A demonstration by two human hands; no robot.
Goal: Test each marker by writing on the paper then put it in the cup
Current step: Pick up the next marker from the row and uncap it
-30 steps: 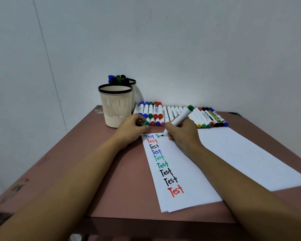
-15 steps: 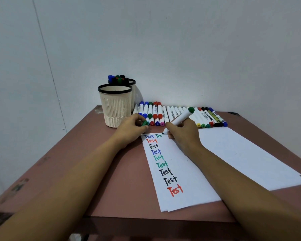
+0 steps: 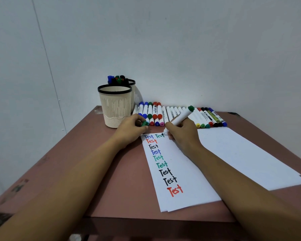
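Note:
My right hand (image 3: 182, 134) grips a white marker with a green end (image 3: 181, 117), its tip touching the top of the white paper (image 3: 184, 192) beside a second green "Test". A column of coloured "Test" words runs down the sheet. My left hand (image 3: 130, 130) rests at the paper's top left corner, pinching the green cap (image 3: 144, 123). A cream cup with a black rim (image 3: 114, 106) stands just behind that hand. A row of markers (image 3: 177, 114) lies along the wall behind both hands.
A second cup (image 3: 133, 92) holding several markers stands behind the cream one, against the wall. More white sheets (image 3: 250, 159) lie to the right of the written one. The brown table's front edge (image 3: 146, 219) is near me.
The second green word at the top of the paper has grown from "Te" to "Test". My right hand has shifted slightly right; my left hand has stayed put.

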